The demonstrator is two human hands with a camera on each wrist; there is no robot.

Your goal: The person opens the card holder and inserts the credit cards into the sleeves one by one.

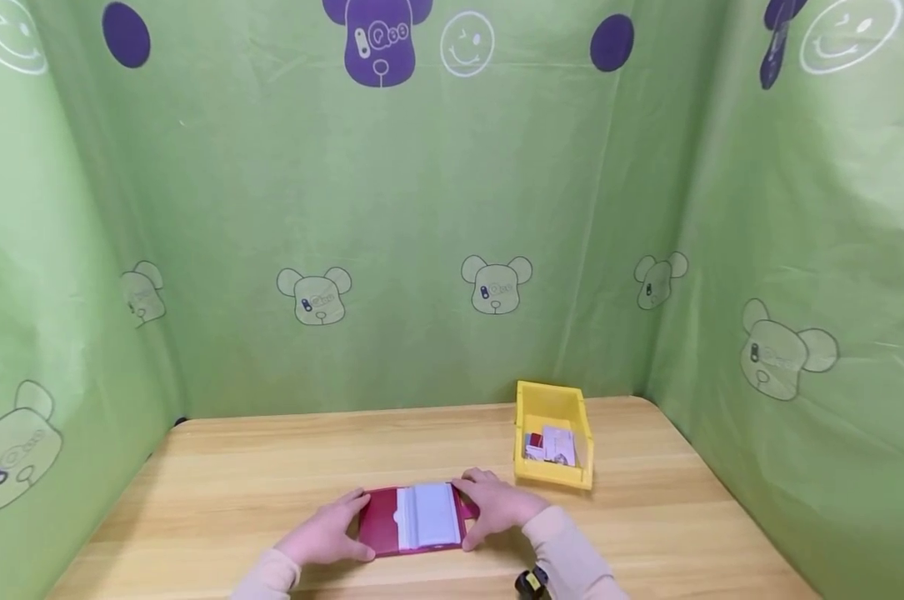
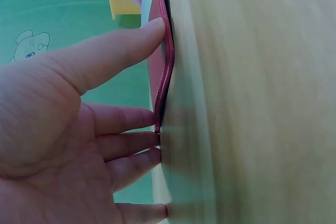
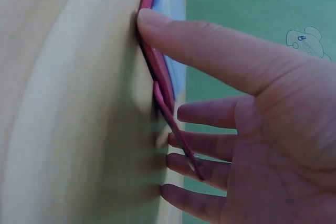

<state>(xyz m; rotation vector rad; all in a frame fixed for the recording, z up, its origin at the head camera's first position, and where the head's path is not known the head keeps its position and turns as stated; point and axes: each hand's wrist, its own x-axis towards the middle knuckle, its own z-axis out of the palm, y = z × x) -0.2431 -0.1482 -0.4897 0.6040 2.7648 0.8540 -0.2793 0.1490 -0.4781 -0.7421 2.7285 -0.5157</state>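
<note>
Red card wallet (image 1: 416,518) lies open on the near table (image 1: 272,467), long axis left–right. Left hand (image 1: 330,533) and right hand (image 1: 496,507) flank it equally — straight fingers press its ends.

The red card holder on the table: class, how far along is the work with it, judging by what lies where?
Done: the red card holder lies open on the table, its clear sleeves facing up. In hand: the left hand and right hand touch its two ends with straight fingers; neither holds a card. Left: the cards are in the yellow bin beside it, so filling looks barely begun.
</note>
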